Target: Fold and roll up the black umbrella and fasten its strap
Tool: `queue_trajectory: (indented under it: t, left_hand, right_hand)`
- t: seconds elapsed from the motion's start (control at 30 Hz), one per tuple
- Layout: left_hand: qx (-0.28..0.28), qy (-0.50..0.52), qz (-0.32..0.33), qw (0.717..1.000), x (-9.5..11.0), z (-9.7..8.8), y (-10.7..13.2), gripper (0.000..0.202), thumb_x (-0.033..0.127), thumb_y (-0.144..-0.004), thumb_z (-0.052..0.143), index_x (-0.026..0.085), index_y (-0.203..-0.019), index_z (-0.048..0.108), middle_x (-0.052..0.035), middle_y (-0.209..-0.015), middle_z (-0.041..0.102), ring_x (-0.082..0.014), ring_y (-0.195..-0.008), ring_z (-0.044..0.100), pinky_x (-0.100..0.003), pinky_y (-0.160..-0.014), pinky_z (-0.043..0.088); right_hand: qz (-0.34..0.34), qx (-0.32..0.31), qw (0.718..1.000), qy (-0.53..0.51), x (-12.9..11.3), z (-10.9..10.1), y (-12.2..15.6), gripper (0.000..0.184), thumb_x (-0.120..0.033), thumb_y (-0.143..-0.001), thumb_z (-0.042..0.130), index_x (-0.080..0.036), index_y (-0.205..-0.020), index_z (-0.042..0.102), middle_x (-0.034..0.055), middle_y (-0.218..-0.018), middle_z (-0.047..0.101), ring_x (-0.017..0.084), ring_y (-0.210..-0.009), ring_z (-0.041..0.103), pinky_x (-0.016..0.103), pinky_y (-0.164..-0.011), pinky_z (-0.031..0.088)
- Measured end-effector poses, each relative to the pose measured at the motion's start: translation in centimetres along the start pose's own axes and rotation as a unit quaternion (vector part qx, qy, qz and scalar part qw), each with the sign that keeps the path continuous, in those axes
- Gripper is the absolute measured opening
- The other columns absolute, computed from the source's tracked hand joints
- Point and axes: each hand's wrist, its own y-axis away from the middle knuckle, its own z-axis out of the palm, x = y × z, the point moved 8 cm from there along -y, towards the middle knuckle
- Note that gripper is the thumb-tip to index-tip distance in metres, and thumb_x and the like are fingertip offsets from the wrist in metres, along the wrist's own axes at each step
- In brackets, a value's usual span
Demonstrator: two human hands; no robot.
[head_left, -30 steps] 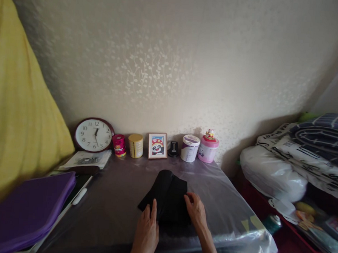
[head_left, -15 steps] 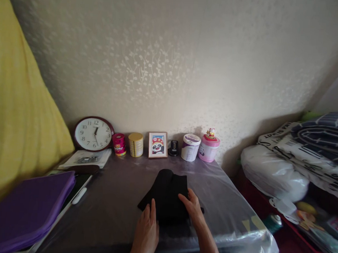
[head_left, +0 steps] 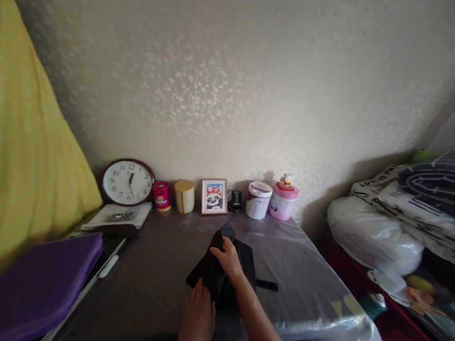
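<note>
Wall (head_left: pixel 231 89): pale, with a faint floral pattern, behind everything.
Yellow fabric (head_left: pixel 26 144): hung down the left side as far as the surface.
Surface (head_left: pixel 157 268): dark, under a clear plastic sheet that hung loose at the right near corner.
Bedding pile (head_left: pixel 424 196): stacked to the right of the surface, striped and printed layers, with a white plastic bag (head_left: pixel 376 239) below them.
Purple folder (head_left: pixel 34 287): lay flat at the left near corner.
Black cloth (head_left: pixel 216 271): folded and lying on the surface at centre, near the front edge; a narrow black strap (head_left: pixel 266 284) stuck out from its right side.
Right hand (head_left: pixel 228 259): reached across the cloth, fingers curled and closed on a raised fold at its far end.
Left hand (head_left: pixel 198 314): palm down, fingers together, resting flat on the cloth's near edge.
Back row along the wall, left to right: round clock (head_left: pixel 127 182) leaning on the wall, red can (head_left: pixel 161 195), yellow can (head_left: pixel 184 196), picture frame (head_left: pixel 214 196), small black device (head_left: pixel 235 201), white tub (head_left: pixel 258 199), pink tub (head_left: pixel 283 200) with a figurine on its lid.
Booklet (head_left: pixel 116 215): lay flat in front of the clock.
White pen-like object (head_left: pixel 108 266): beside the folder's edge; too small to identify.
</note>
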Motion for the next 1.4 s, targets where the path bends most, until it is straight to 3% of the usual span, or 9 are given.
queue_trajectory:
  t: [0.2,0.33,0.43,0.6,0.73,0.87,1.07,1.27,1.4]
  left_hand:
    - [0.014,0.006,-0.001,1.0,-0.4,-0.1,0.2,0.042,0.016,-0.083,0.027,0.005,-0.114,0.053,-0.0191,-0.119,0.056,-0.0252,-0.112,0.052,-0.037,-0.093,0.042]
    - [0.022,0.015,-0.003,1.0,-1.1,0.3,0.4,0.043,0.02,-0.085,0.026,0.002,-0.115,0.05,-0.0198,-0.113,0.058,-0.0242,-0.105,0.056,-0.036,-0.09,0.044]
    - [0.076,0.05,-0.004,0.996,-1.9,0.2,0.8,0.044,0.026,-0.086,0.029,0.002,-0.12,0.043,-0.0196,-0.111,0.059,-0.0224,-0.101,0.059,-0.034,-0.086,0.047]
    - [0.214,0.083,0.033,0.973,-1.4,-3.1,2.0,0.036,0.029,-0.086,0.035,0.012,-0.115,0.046,-0.0145,-0.11,0.059,-0.0227,-0.102,0.058,-0.037,-0.085,0.049]
    - [0.183,0.074,0.109,0.974,1.0,-4.8,1.2,0.031,0.025,-0.085,0.038,0.018,-0.111,0.052,-0.0113,-0.111,0.056,-0.0221,-0.104,0.055,-0.038,-0.088,0.047]
    - [0.148,0.029,0.101,0.983,1.5,-3.5,-0.2,0.038,0.022,-0.082,0.039,0.015,-0.117,0.051,-0.0128,-0.117,0.054,-0.0252,-0.11,0.051,-0.043,-0.093,0.044]
    - [0.132,-0.008,0.084,0.988,1.0,-0.3,-0.8,0.041,0.021,-0.08,0.039,0.011,-0.118,0.051,-0.0149,-0.124,0.051,-0.0265,-0.116,0.048,-0.042,-0.093,0.044]
    - [0.163,-0.003,0.07,0.984,0.7,0.3,-0.4,0.049,0.015,-0.081,0.037,0.015,-0.13,0.038,-0.0154,-0.136,0.039,-0.0265,-0.124,0.041,-0.042,-0.094,0.043]
    - [0.172,-0.021,0.054,0.983,0.5,0.7,-0.3,0.056,0.016,-0.081,0.04,0.02,-0.135,0.031,-0.0155,-0.138,0.037,-0.0299,-0.122,0.041,-0.044,-0.091,0.045]
  right_hand:
    - [0.063,-0.058,0.995,0.053,1.1,2.2,-0.6,0.053,-0.028,-0.068,0.064,-0.012,-0.117,0.051,0.0111,-0.108,0.063,0.024,-0.102,0.058,0.031,-0.084,0.044]
    - [0.068,-0.083,0.986,0.124,0.8,2.6,-0.5,0.05,-0.028,-0.069,0.063,-0.012,-0.115,0.053,0.0108,-0.1,0.066,0.024,-0.1,0.06,0.03,-0.08,0.045]
    - [0.052,-0.089,0.98,0.169,0.3,2.6,-0.4,0.047,-0.027,-0.07,0.062,-0.013,-0.115,0.054,0.0103,-0.097,0.067,0.024,-0.096,0.061,0.029,-0.077,0.045]
    - [0.017,-0.125,0.977,0.174,-0.8,2.8,0.0,0.038,-0.037,-0.076,0.057,-0.018,-0.108,0.061,0.0063,-0.093,0.07,0.02,-0.088,0.064,0.027,-0.074,0.044]
    - [-0.031,-0.198,0.969,0.144,-2.1,3.7,0.8,0.03,-0.044,-0.083,0.047,-0.023,-0.09,0.068,-0.0002,-0.077,0.071,0.015,-0.075,0.064,0.022,-0.065,0.043]
    - [-0.073,-0.238,0.956,0.158,-2.7,4.3,1.5,0.025,-0.036,-0.082,0.048,-0.025,-0.082,0.07,-0.0032,-0.076,0.072,0.013,-0.073,0.064,0.02,-0.063,0.042]
    - [-0.171,-0.219,0.948,0.153,-3.7,3.5,3.2,0.023,-0.026,-0.084,0.047,-0.027,-0.092,0.069,-0.0029,-0.091,0.071,0.014,-0.086,0.063,0.023,-0.078,0.044]
    - [-0.288,-0.155,0.93,0.17,-3.4,1.9,3.7,0.026,-0.023,-0.089,0.043,-0.022,-0.095,0.068,0.0017,-0.098,0.069,0.016,-0.109,0.052,0.032,-0.098,0.034]
    - [-0.287,-0.157,0.917,0.227,-2.0,2.4,1.8,0.024,-0.025,-0.09,0.044,-0.024,-0.093,0.068,0.0012,-0.107,0.067,0.018,-0.117,0.046,0.039,-0.104,0.024]
